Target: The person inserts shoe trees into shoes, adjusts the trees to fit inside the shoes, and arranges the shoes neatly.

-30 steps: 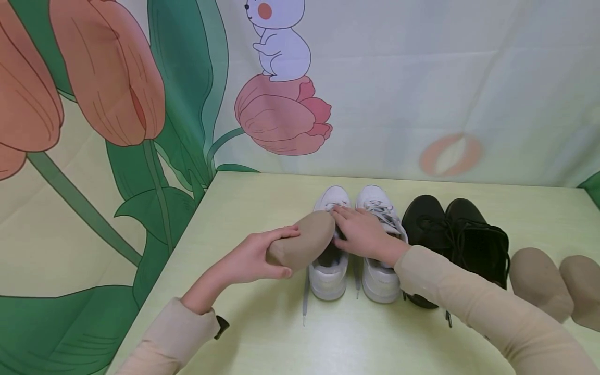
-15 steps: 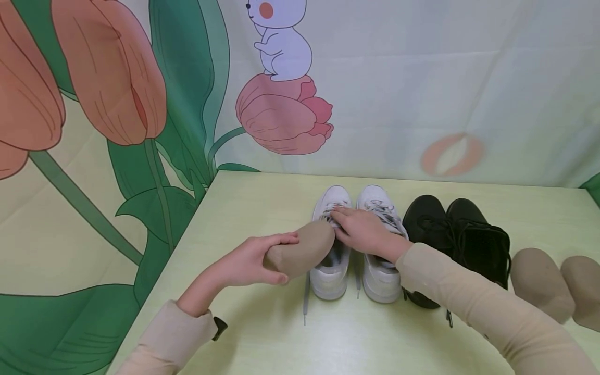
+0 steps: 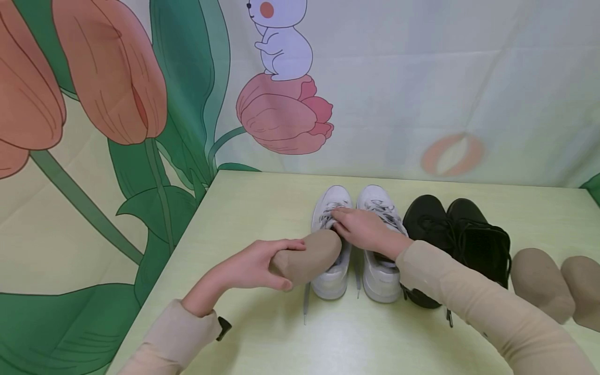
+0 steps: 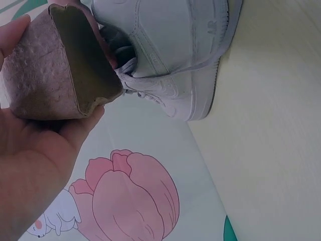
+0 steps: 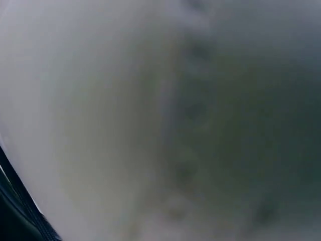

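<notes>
left hand (image 3: 255, 265) fingers clamped on insert (image 3: 307, 255), tip just entering left white shoe (image 3: 332, 245) beside right hand (image 3: 363, 232) fingers, curled on tongue. not yet seated. right white shoe (image 3: 380, 245), black shoes (image 3: 457, 239) unfilled; spare inserts (image 3: 548, 286) on counter (image 3: 262, 208).

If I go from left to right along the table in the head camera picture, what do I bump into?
Left hand → brown shoe insert it grips → pair of white sneakers → pair of black shoes → two more brown inserts near the right edge.
</notes>
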Demonstrator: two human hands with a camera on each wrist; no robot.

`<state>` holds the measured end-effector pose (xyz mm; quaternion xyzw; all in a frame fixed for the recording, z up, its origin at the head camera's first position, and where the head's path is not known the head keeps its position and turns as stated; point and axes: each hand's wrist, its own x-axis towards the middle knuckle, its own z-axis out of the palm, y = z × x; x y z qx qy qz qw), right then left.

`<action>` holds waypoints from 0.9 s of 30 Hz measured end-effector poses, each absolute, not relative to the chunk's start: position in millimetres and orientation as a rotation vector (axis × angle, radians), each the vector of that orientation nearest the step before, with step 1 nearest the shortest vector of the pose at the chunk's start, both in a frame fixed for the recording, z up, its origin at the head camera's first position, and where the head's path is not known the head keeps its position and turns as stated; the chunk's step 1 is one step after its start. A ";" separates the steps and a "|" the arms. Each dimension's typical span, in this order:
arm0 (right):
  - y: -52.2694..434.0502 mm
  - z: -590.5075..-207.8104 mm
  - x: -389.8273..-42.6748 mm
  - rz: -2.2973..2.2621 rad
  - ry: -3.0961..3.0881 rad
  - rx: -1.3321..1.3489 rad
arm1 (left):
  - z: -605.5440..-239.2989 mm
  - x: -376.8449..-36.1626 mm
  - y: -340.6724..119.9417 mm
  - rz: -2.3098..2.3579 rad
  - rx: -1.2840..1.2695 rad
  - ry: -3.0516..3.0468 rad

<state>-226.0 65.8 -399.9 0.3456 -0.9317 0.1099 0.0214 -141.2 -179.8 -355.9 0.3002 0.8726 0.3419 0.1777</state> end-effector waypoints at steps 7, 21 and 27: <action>65.4 -398.9 -227.2 0.353 -2.893 1.088 | -354.4 -141.9 -170.8 0.925 0.880 2.449; 64.6 -397.5 -226.3 0.365 -2.866 1.094 | -363.3 -149.9 -156.3 0.900 0.822 2.446; 64.5 -397.8 -226.4 0.364 -2.849 1.090 | -366.8 -150.8 -151.4 0.910 0.782 2.458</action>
